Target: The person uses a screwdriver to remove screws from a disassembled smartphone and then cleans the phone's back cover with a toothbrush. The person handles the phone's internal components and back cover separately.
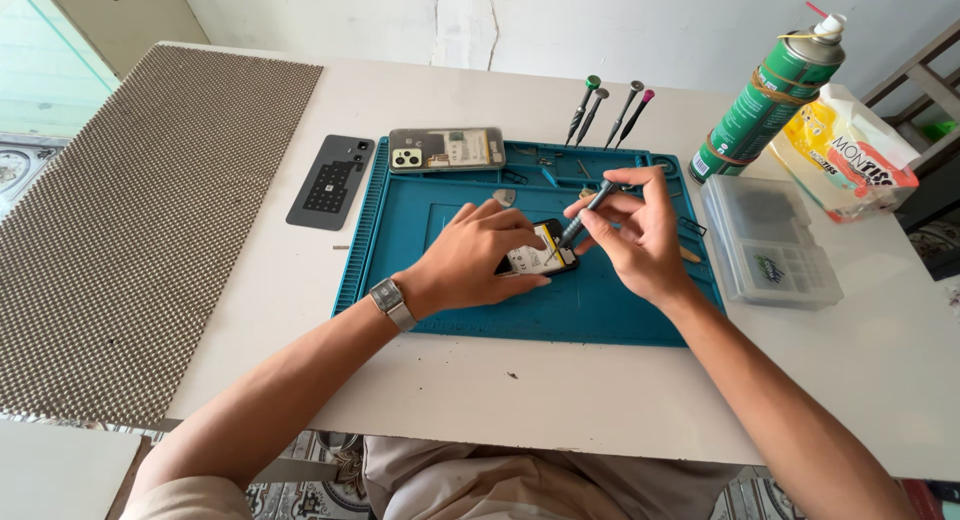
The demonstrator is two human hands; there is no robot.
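Right of the screwdriver (590, 208) pinched in the right hand (640, 235): green spray can (770, 100), yellow pouch (845, 155); left hand (480, 260) presses the phone (540, 255).

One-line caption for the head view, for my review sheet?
Left hand steadies an opened phone on a blue mat; right hand works a screwdriver into it.

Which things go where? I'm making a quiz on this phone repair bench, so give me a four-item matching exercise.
1. spray can
2. clear plastic parts box
3. precision screwdriver
4. dark phone back cover

a. in the right hand
b. left of the blue repair mat
c. far right, behind the box
d. right of the mat

Pairs: 1-c, 2-d, 3-a, 4-b
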